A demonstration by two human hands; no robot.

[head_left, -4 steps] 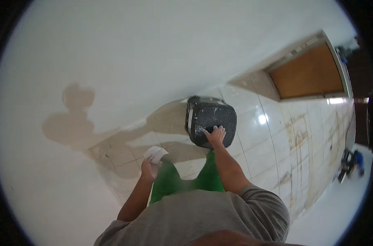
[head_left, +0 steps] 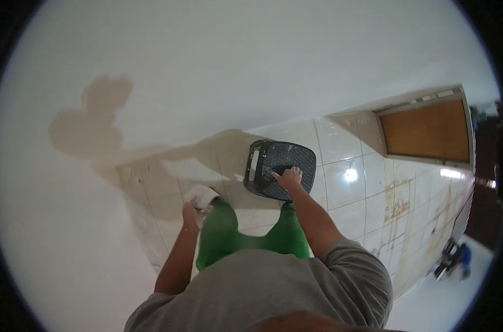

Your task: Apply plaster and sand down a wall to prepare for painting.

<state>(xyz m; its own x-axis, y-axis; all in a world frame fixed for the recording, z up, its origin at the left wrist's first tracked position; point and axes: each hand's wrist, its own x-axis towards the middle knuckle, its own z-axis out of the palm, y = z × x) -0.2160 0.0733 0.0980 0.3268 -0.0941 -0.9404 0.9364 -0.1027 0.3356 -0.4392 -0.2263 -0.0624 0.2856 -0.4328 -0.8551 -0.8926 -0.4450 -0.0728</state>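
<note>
- We look down at our own two hands, one black stool (head_left: pixel 298 157) and one white pad (head_left: pixel 202 195).
- The stool is on the floor (head_left: pixel 340 188), in front of our right leg and near the wall (head_left: pixel 207 66). It is upright, its textured seat facing up toward us. The seat is a rounded square, so we cannot tell a clear long axis; its left side also shows, with one pale strip on it.
- Our right hand (head_left: pixel 289 179) lies on the seat, over a dark patch at its middle. The thumb sticks out to the left; the other fingers are close together and bent. We cannot tell whether they hook into a hole there.
- Our left hand (head_left: pixel 191 215) pinches the white pad between thumb and fingers, beside our left knee and well apart from the stool. The pad's free end points forward, away from us; the fingers cover its near end, so we cannot tell its full length.
- We wear one grey shirt (head_left: pixel 257 282) and green trousers (head_left: pixel 221 227).
- The wall is white and carries one large shadow (head_left: pixel 96 127). Pale tiles cover the floor, with brown stains (head_left: pixel 398 207) to the right.
- At upper right is one brown panel (head_left: pixel 426 131) in a pale frame.
</note>
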